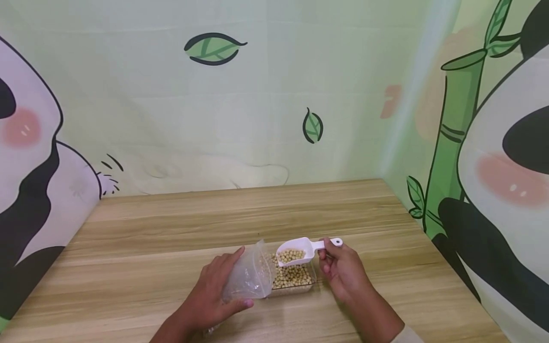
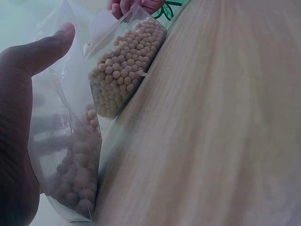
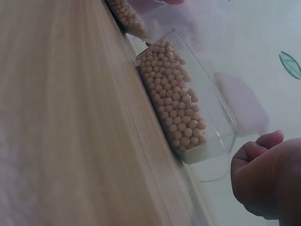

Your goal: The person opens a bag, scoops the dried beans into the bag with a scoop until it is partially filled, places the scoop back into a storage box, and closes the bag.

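My right hand (image 1: 343,271) pinches the handle of a white plastic scoop (image 1: 309,245), which carries a heap of soybeans (image 1: 290,255) over a clear rectangular box (image 1: 315,274). More soybeans (image 3: 174,106) fill much of that box, seen from the side in the right wrist view. Left of it stands a clear plastic bag (image 1: 249,276), its mouth towards the box. Around the bag is my left hand (image 1: 214,286), thumb on the near side and fingers on the far side, showing through the plastic. Soybeans (image 2: 77,181) lie in the bottom of the bag.
The box and bag stand on a wood-grain table (image 1: 171,224). Behind the table hangs a pale green backdrop (image 1: 266,71) printed with leaves, and more of it, with pandas and bamboo, stands at both sides.
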Motion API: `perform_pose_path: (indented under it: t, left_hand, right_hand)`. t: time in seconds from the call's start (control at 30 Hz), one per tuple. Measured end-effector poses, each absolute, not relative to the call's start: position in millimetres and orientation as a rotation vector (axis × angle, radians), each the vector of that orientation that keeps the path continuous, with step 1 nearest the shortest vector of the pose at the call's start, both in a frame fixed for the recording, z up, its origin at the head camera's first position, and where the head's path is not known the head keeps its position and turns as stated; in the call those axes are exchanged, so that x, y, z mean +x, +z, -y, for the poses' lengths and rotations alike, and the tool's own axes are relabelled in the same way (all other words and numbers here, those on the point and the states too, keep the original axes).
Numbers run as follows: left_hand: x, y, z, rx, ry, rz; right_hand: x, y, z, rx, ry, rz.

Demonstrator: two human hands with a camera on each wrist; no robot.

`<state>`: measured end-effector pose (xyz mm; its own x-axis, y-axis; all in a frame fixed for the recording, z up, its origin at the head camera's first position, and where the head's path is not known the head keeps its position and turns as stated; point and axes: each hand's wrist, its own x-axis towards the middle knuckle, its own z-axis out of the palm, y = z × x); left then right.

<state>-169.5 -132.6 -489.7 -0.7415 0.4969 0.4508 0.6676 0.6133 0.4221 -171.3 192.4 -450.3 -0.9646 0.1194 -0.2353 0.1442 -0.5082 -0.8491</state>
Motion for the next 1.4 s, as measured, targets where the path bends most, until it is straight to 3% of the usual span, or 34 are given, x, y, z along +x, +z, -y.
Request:
perform_pose_path:
  t: [0.2,0.73,1.4]
  left_hand:
    - [-170.3,-489.7,132.7,-0.958,-0.835,2.535]
    - [-170.5,-489.6,132.3,-0.956,-0.853,2.54]
    - [-170.0,-489.8,131.4,-0.96,-0.861,2.532]
  right_hand:
    - [-169.6,-446.1,-191.7,0.336,-2.724,-1.515]
    - [-156.7,-444.0,-189.9,-0.271,-2.616,-1.748]
    - [-148.6,-443.5,-183.1,-0.391,-2.36,-1.999]
